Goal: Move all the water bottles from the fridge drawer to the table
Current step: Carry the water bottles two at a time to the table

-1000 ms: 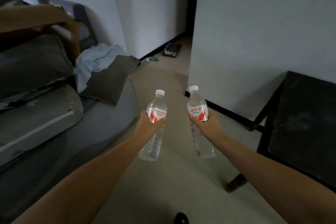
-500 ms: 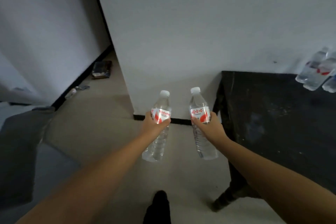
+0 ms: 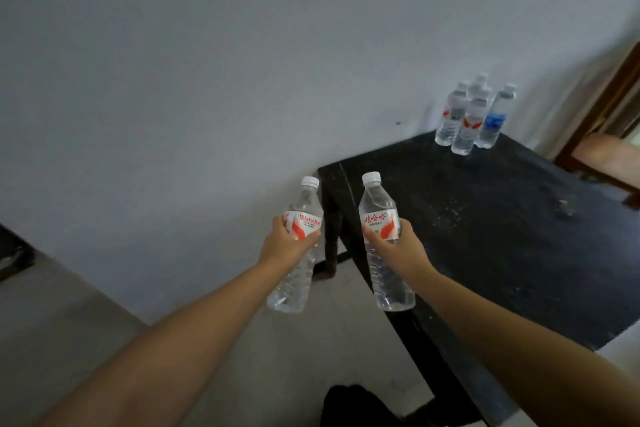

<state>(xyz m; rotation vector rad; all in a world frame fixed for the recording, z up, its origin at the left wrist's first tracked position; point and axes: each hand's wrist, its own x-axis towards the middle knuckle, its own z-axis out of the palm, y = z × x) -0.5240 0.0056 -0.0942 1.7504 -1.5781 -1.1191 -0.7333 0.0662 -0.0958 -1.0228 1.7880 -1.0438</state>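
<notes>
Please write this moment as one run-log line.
left hand: holds bottle | right hand: holds second bottle | table: bottle cluster at far corner | both carried bottles above floor, unplaced

Bare forearms (image 3: 194, 333), no sleeves; possibly a dark shoe (image 3: 356, 406) below.

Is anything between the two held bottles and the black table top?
Nothing visible. The left hand and right hand each grip a bottle, and the table surface ahead lies bare; the standing bottles cluster at its far corner.
</notes>
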